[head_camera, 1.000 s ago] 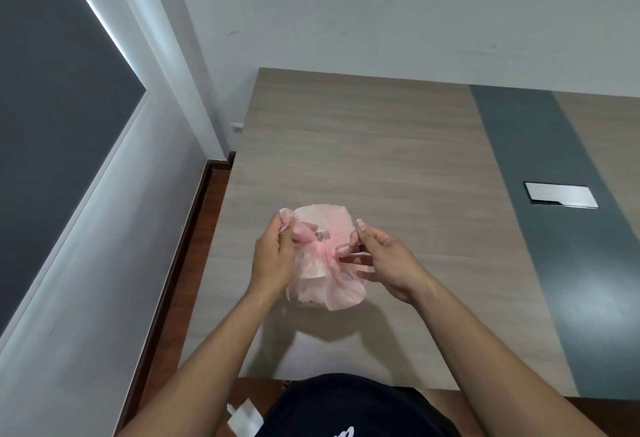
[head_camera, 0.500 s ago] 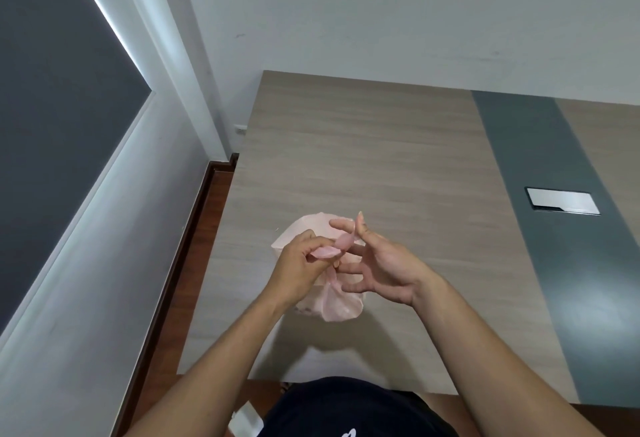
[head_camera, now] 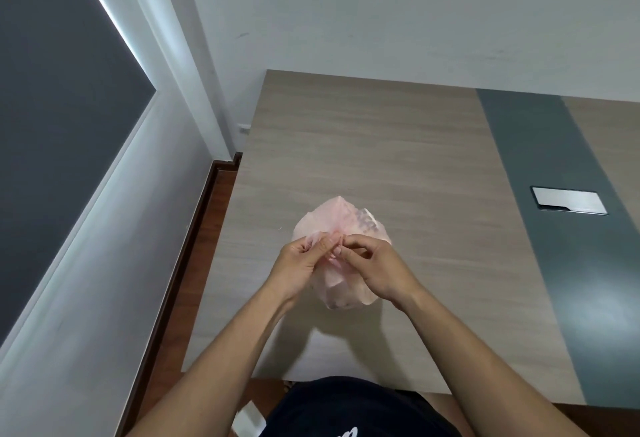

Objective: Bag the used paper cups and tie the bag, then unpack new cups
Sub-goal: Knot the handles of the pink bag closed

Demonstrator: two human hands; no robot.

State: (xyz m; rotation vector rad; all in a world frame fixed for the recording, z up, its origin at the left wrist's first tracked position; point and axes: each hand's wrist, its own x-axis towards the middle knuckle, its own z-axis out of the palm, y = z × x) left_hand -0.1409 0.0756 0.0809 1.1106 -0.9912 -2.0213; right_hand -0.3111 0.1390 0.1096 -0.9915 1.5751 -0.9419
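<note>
A thin pink plastic bag [head_camera: 341, 225] sits on the wooden table [head_camera: 381, 146], bulging with something pale inside that I cannot make out clearly. My left hand [head_camera: 301, 263] and my right hand [head_camera: 377, 267] meet above the bag's middle. Both pinch the gathered pink plastic at the top, fingertips touching each other. The lower part of the bag shows between and below my wrists. No loose cups are visible.
A silver cover plate [head_camera: 568, 203] is set into a dark grey stripe [head_camera: 561, 229] on the right of the table. A white wall stands behind the table. A dark window and wooden floor [head_camera: 194, 263] lie to the left.
My hands went from holding the bag's handles apart, to crossing them over, and are now pressed together on the gathered plastic. The bag looks more closed at its top.
</note>
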